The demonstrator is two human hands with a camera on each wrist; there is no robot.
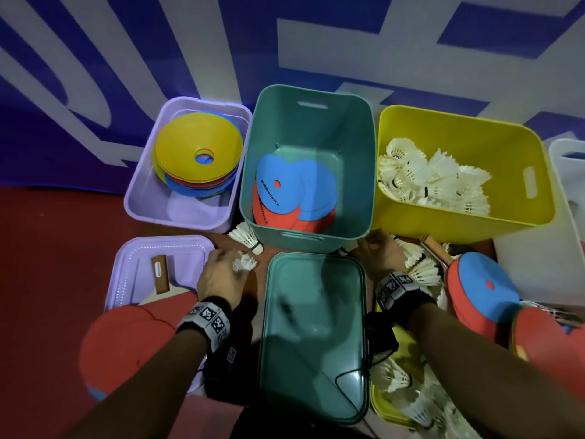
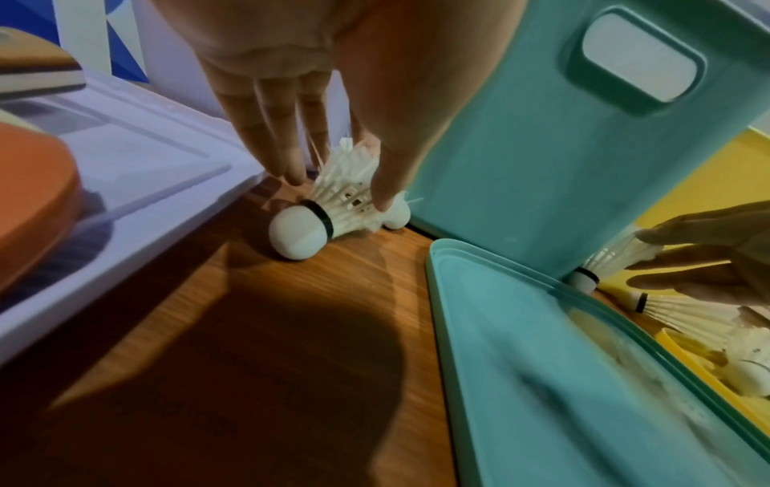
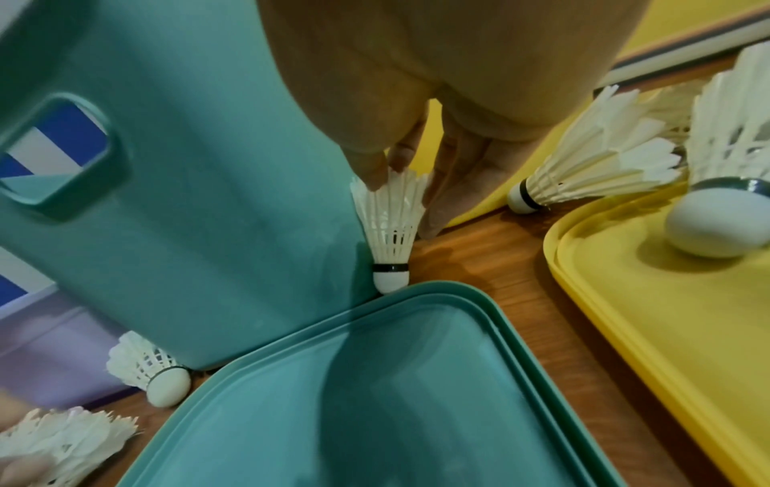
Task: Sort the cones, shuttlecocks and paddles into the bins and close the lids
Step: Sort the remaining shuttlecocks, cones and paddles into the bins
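My left hand (image 1: 221, 270) pinches a white shuttlecock (image 2: 329, 204) between thumb and fingers, low over the wooden floor between the lilac lid (image 1: 142, 264) and the teal bin (image 1: 354, 147). My right hand (image 3: 400, 184) pinches the feathers of another shuttlecock (image 3: 391, 230), which stands cork-down at the teal bin's front right corner. Flat cones (image 1: 196, 153) fill the lilac bin (image 1: 133, 198). Blue and red paddles (image 1: 285, 188) lie in the teal bin. The yellow bin (image 1: 459, 223) holds several shuttlecocks (image 1: 433, 175).
The teal lid (image 1: 313, 327) lies flat between my arms. A yellow lid (image 3: 666, 313) at the right carries loose shuttlecocks. One shuttlecock (image 1: 248, 237) lies against the teal bin's left corner. Paddles rest on the lilac lid (image 1: 126, 337) and at the right (image 1: 484, 289).
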